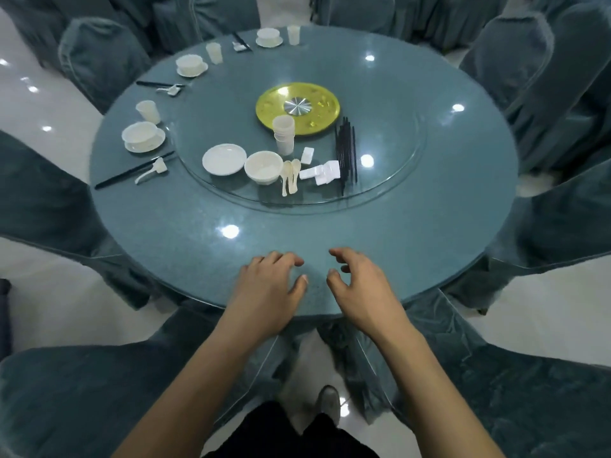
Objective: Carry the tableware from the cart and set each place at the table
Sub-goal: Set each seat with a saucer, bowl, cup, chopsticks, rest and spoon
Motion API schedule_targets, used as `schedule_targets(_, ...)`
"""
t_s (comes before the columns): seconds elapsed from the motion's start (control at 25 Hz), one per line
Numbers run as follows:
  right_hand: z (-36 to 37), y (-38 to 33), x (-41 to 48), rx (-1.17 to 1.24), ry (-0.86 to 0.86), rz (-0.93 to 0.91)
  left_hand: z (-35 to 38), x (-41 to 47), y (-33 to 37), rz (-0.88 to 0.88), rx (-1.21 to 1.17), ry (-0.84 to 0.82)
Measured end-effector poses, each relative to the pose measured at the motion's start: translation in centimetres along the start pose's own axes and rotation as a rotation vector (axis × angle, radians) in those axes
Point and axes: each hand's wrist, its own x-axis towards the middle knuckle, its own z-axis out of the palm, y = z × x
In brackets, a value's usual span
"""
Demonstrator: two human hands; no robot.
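Note:
My left hand (pixel 269 285) and my right hand (pixel 358 282) hover side by side over the near edge of the round teal table (pixel 429 233), fingers loosely curled, holding nothing. On the glass turntable (pixel 390 180) lie a white plate (pixel 224 159), a bowl (pixel 264 167), stacked cups (pixel 283 135), spoons (pixel 290 176), white chopstick rests (pixel 322 171) and a bundle of black chopsticks (pixel 345 153). Three places are set along the left rim, the nearest with a bowl on a plate (pixel 142 136), a cup (pixel 148 111), chopsticks (pixel 134 170) and a spoon (pixel 150 171).
A gold disc (pixel 297 109) sits at the turntable's centre. Teal-covered chairs ring the table; one chair (pixel 82 391) stands at my near left and another (pixel 496 375) at my near right, with a gap between them where my shoe shows on the shiny floor.

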Motion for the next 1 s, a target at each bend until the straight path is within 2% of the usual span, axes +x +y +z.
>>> schedule_targets(0.36, 0.0, -0.6, 5.2, 0.048, -0.096, -0.087, -0.8, 2.4, -0.2, -0.145, -0.012, 0.033)
schedule_targets(1.0, 2.3, -6.2, 18.3, -0.044, -0.136, -0.115, -4.7, 14.4, -8.1, -0.174, -0.111, 0.094)
